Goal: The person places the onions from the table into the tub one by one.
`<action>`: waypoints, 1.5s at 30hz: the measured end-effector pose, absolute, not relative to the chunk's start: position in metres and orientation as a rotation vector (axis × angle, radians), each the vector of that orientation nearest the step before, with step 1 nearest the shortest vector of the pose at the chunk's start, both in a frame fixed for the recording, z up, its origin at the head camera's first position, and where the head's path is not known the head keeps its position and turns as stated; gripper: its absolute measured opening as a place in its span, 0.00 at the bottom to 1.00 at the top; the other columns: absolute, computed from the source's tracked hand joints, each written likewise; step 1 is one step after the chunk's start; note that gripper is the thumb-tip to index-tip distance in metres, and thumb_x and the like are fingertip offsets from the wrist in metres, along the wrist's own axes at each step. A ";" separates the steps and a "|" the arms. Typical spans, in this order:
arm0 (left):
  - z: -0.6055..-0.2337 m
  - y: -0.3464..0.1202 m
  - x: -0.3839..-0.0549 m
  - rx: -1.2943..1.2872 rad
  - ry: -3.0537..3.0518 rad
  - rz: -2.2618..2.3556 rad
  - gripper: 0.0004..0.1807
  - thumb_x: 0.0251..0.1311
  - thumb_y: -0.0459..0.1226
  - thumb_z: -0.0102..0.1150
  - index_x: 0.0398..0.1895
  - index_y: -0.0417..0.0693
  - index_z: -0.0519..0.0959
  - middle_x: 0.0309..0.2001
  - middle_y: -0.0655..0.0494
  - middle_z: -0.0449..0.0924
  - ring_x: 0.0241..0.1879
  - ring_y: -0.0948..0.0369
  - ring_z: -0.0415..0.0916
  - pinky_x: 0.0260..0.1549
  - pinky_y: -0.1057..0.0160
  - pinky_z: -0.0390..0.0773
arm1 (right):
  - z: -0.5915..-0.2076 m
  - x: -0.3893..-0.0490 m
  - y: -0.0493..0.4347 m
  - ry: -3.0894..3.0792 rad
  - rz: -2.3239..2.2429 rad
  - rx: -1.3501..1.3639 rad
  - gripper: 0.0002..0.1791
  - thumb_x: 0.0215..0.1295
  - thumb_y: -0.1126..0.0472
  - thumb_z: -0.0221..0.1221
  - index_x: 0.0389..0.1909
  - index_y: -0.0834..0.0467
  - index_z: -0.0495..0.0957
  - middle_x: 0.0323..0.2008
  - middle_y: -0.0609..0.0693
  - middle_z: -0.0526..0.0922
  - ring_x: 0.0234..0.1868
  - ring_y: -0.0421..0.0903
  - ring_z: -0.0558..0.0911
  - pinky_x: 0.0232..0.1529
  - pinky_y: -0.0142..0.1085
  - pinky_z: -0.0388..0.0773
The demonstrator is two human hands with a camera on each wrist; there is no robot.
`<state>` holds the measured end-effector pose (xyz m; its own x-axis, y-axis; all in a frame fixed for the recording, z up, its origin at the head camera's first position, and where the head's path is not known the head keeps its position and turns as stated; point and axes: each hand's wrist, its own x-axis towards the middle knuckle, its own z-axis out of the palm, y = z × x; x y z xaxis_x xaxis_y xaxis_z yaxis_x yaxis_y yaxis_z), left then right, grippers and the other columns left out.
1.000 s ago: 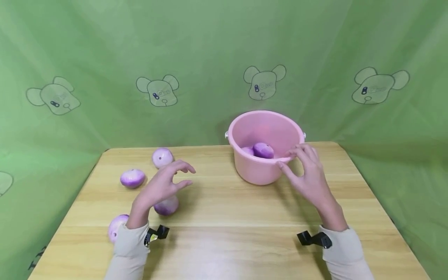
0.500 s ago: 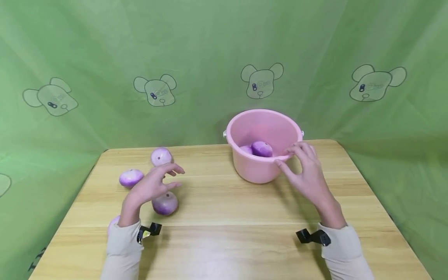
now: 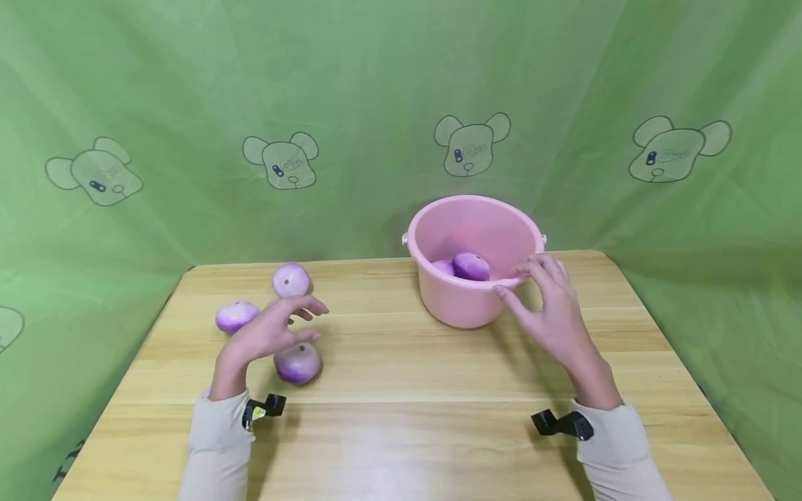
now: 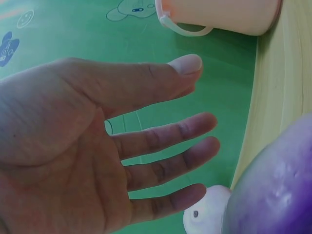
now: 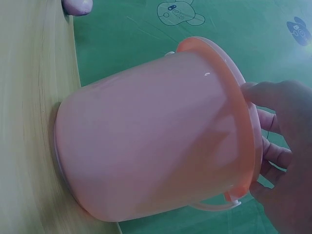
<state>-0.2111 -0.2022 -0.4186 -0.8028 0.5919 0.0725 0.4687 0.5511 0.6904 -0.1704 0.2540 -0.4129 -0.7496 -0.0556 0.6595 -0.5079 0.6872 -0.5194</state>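
Observation:
In the head view my left hand (image 3: 268, 331) hovers over the left part of the table, fingers spread and nothing in them. Just under it lies a purple-and-white onion (image 3: 297, 364); behind and to its left are two more, a pale onion (image 3: 291, 280) and a purple-bottomed onion (image 3: 235, 316). The left wrist view shows the bare palm, with a large onion (image 4: 280, 195) close to the camera. My right hand (image 3: 556, 320) holds the rim of a pink bucket (image 3: 460, 306), thumb outside and fingertips over the edge. Two onions show inside, the upper onion (image 3: 471, 266) darker purple.
The wooden table (image 3: 401, 438) ends at a green curtain (image 3: 376, 90) printed with bear heads, hanging behind and at both sides. A sliver of another onion (image 3: 205, 392) peeks out by my left sleeve (image 3: 219, 435). The bucket's handle (image 5: 214, 206) hangs down its side.
My left hand has moved left, further over the onions, and its sleeve now hides most of the nearest-left one. The right hand and the bucket have stayed in place.

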 end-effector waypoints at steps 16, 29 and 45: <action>-0.430 -0.217 -0.216 0.846 2.467 1.032 0.22 0.62 0.31 0.68 0.59 0.38 0.78 0.58 0.38 0.79 0.58 0.36 0.76 0.60 0.38 0.76 | -0.413 -0.171 0.254 -2.285 0.960 0.429 0.17 0.57 0.66 0.73 0.45 0.64 0.80 0.47 0.57 0.77 0.58 0.56 0.71 0.62 0.58 0.67; -0.433 -0.223 -0.215 0.804 2.394 0.957 0.26 0.62 0.38 0.70 0.61 0.36 0.77 0.59 0.37 0.79 0.61 0.37 0.74 0.62 0.36 0.72 | -0.413 -0.171 0.254 -2.272 0.960 0.436 0.17 0.56 0.67 0.73 0.45 0.65 0.80 0.46 0.57 0.77 0.57 0.56 0.71 0.62 0.57 0.67; -0.432 -0.224 -0.215 0.777 2.362 0.940 0.29 0.54 0.39 0.77 0.59 0.38 0.79 0.56 0.38 0.81 0.58 0.43 0.76 0.60 0.42 0.75 | -0.415 -0.173 0.255 -2.244 0.938 0.459 0.18 0.55 0.68 0.74 0.45 0.66 0.81 0.46 0.58 0.78 0.54 0.54 0.71 0.58 0.51 0.68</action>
